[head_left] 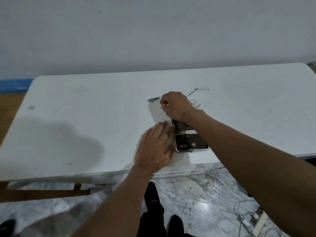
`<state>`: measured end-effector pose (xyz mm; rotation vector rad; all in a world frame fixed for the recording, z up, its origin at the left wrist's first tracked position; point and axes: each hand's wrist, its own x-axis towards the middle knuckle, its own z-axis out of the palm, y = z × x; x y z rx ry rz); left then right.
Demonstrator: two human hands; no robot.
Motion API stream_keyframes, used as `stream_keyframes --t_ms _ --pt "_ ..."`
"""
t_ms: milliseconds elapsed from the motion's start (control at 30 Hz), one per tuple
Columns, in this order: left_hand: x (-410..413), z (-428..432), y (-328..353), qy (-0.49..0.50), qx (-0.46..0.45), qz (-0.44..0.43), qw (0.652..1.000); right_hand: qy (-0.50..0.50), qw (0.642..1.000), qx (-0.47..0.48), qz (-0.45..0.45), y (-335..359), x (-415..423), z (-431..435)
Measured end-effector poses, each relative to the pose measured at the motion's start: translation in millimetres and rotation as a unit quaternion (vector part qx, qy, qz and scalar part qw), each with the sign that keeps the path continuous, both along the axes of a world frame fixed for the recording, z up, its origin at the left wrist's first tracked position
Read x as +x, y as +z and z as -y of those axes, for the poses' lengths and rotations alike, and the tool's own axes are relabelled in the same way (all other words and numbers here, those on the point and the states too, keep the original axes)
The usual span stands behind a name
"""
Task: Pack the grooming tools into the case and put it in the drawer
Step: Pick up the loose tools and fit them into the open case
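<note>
The case lies open on the desk, dark inside, pale-rimmed; left hand flat beside it; right hand curled beyond it, grip unclear.

Plain room: white folding table, marble floor.

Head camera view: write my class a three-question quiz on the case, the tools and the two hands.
1. True or false: the case lies open on the table.
2. Fill the gap: the dark metal tool by the right hand lies ___ the case.
3. Which hand lies flat beside the case? A left hand; B right hand.
Key: 1 true; 2 outside; 3 A.
</note>
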<state>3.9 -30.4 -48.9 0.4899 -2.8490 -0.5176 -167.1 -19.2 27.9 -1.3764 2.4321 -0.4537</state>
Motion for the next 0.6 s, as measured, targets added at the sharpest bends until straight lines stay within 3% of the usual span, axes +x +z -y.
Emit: stream_keyframes --t_ms 367,600 --pt "-1 0 -3 0.015 0.058 -0.04 0.997 0.014 0.997 0.055 -0.05 -27 -14 63" --pt "-1 -1 -3 0.024 0.049 -0.034 0.998 -0.023 0.999 0.043 -0.005 -18 -15 59"
